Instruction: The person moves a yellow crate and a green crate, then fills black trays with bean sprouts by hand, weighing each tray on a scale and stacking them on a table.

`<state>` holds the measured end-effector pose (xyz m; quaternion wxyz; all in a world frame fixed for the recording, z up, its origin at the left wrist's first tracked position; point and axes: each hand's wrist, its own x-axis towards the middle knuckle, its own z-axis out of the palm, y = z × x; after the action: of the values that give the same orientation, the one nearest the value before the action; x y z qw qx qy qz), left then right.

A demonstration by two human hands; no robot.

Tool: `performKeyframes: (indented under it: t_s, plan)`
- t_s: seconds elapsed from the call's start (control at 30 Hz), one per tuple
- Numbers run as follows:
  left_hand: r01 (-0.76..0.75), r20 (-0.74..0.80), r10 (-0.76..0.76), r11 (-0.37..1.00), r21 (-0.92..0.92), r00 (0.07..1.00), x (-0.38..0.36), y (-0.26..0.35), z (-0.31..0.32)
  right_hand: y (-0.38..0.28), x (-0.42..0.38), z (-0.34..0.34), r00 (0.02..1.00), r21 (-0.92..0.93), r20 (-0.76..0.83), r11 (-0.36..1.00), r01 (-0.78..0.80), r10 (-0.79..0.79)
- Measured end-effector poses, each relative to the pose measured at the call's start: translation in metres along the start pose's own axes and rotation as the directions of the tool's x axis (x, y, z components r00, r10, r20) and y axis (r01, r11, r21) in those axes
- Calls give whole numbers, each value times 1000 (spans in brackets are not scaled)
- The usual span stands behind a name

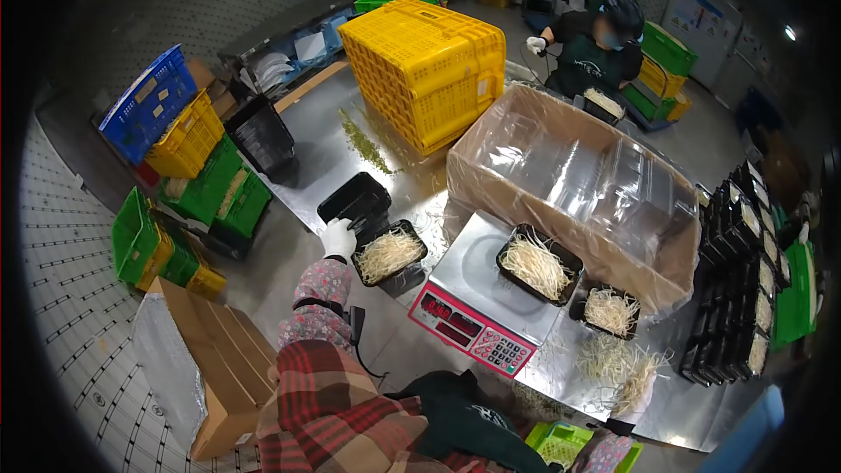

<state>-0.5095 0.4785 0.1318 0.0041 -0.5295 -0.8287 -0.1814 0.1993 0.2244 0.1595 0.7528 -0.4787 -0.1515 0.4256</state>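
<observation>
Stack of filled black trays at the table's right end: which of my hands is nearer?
Right. Your right hand is at the loose sprouts, left of the stack; your left hand is farther, beyond the scale, at an empty black tray.

Ahead of our left hand (337, 240) and the empty black tray (354, 197), we have a bare strip of steel table (307, 144) (green scraps (366, 144) litter its right side). The yellow crate (420, 61) walls that strip off on the right. Sideways, the sprout-filled tray (390, 256) leaves us just a narrow gap before the scale (473, 254). Behind the scale, the plastic-lined carton (491, 215) bars a low path, though we could cross above it. Near our right hand (638, 401), loose sprouts (604, 357) clutter the surface, and stacked trays (727, 289) block the right.
</observation>
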Motion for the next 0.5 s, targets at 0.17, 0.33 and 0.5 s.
performKeyframes:
  t_s: [0.17, 0.33, 0.5]
  plan:
    - [-137, -258, 28, 900, -415, 966, 20, 18, -36, -18, -20, 13, 1000, 36, 14, 999, 10, -11]
    - [-502, -341, 369, 627, -595, 865, -34, 150, -117, -49, -33, -4, 979, 127, 161, 987, 103, -123]
    - [-836, -325, 935, -65, -545, 139, -159, 287, -146, -123, -87, 99, 868, -144, -104, 871, 469, -485]
